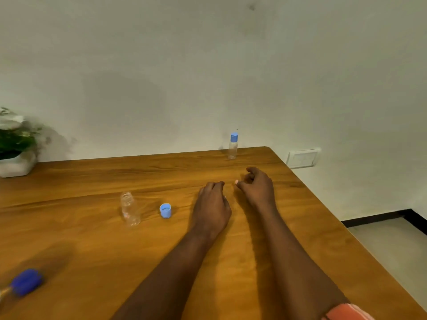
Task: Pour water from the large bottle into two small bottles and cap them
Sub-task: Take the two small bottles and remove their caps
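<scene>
Apparently empty, 1 uncapped small bottle [129,209] stands beside its cap [165,210].

Home room, wooden table [231,262], potted plant [16,144]

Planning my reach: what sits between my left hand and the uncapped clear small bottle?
Head view: only the loose light-blue plastic cap lies between the left hand and the uncapped clear small bottle.

Our both forearms stretched out toward 12 o'clock. Left hand [211,205] palm down, fingers curled loosely, empty. Right hand [255,185] just beside at 3 o'clock, fingers half-curled, also empty.
</scene>
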Motion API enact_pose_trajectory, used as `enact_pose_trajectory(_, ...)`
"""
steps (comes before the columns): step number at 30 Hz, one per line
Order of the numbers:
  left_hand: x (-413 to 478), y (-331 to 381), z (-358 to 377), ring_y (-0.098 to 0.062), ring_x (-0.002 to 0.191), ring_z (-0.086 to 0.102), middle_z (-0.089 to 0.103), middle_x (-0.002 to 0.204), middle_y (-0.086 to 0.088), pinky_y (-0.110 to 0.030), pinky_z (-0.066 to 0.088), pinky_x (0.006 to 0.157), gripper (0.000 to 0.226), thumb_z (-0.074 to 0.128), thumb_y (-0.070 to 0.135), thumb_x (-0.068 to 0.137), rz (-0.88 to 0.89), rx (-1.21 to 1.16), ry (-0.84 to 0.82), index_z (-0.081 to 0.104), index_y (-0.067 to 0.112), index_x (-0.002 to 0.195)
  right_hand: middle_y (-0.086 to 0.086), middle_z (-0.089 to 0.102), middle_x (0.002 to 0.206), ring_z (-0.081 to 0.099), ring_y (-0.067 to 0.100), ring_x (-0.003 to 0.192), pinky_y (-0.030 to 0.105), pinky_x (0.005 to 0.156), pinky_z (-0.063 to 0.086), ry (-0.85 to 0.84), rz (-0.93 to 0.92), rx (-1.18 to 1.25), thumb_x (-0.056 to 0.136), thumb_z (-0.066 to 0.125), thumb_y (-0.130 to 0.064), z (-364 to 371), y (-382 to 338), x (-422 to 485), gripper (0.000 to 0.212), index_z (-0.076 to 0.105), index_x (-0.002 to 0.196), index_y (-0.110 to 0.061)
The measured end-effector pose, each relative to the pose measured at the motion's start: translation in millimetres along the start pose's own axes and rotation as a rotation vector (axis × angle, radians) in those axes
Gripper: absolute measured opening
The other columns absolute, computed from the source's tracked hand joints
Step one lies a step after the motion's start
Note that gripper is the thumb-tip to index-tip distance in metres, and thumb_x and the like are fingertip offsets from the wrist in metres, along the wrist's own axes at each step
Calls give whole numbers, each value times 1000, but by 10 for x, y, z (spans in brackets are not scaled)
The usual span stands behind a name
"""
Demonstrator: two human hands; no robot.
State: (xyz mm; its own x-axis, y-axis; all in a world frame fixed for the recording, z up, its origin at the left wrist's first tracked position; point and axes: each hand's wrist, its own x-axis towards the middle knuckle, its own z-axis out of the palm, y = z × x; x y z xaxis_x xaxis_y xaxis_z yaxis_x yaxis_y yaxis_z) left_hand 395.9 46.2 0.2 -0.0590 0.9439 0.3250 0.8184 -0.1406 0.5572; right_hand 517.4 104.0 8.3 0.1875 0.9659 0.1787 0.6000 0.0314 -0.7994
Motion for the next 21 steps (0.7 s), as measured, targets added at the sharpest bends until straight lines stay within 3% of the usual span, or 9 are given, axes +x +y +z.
enact_pose_trajectory(4,569,-45,212,-22,121,47,53,131,-7,-33,39,103,44,47,17,94,-59,45,27,44,11,138,8,63,126,60,23,112,28,87,47,42,4,6,84,72,-30,205,6,596,64,47,140,-11)
enact_pose_trajectory(12,1253,-147,461,-26,122,48,52,132,-13,-34,40,101,43,50,12,92,-120,15,63,48,6,135,14,59,134,59,28,119,36,101,47,8,-53,50,77,80,-24,450,48,1317,76,44,142,-6)
enact_pose_trajectory(17,1147,-128,436,-25,119,49,54,127,-12,-33,41,98,41,48,11,92,-104,-10,61,49,7,133,11,67,121,65,24,109,29,88,50,-11,-83,61,80,77,-20,418,55,1264,50,61,125,-6)
enact_pose_trajectory(21,856,-97,335,-23,119,48,54,127,-9,-30,41,96,44,47,11,92,-104,-51,58,46,8,136,9,70,117,66,20,103,27,83,49,-3,-56,81,80,77,-23,292,61,976,44,66,119,-7)
